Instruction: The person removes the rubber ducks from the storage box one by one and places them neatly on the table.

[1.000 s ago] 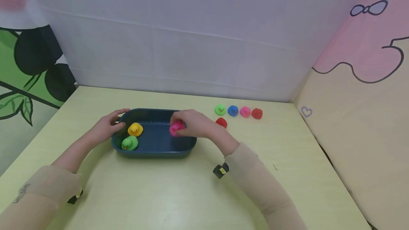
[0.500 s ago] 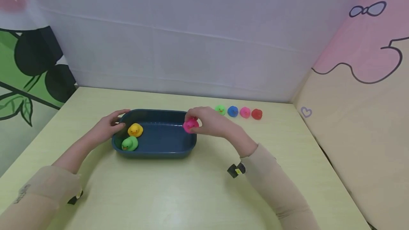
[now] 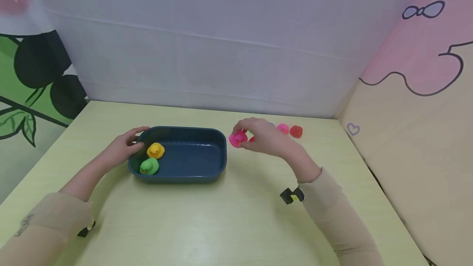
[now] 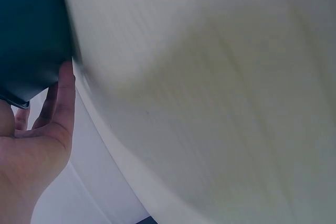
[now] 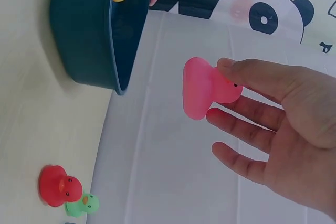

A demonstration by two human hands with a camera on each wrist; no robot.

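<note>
In the head view my right hand (image 3: 264,136) pinches a pink rubber duck (image 3: 238,139) between thumb and fingers, just right of a dark blue plastic basin (image 3: 184,177). The right wrist view shows that pink duck (image 5: 198,88) raised off the table, with the lower fingers spread apart. My left hand (image 3: 123,147) holds the basin's left end, thumb over the rim; in the left wrist view its fingers (image 4: 64,98) lie against the outer wall. Inside the basin, at its left end, sit a yellow duck (image 3: 155,150) and a green duck (image 3: 149,166).
Behind my right hand, a pink duck (image 3: 283,129) and a red duck (image 3: 296,131) stand in a row on the pale wooden table (image 3: 207,225). A nearer red duck (image 5: 59,186) and a light green one (image 5: 83,204) show in the right wrist view. Printed cloth walls enclose the table.
My right hand has carried the pink duck from over the basin's right part out past its right rim. The left hand and the basin have stayed in place.
</note>
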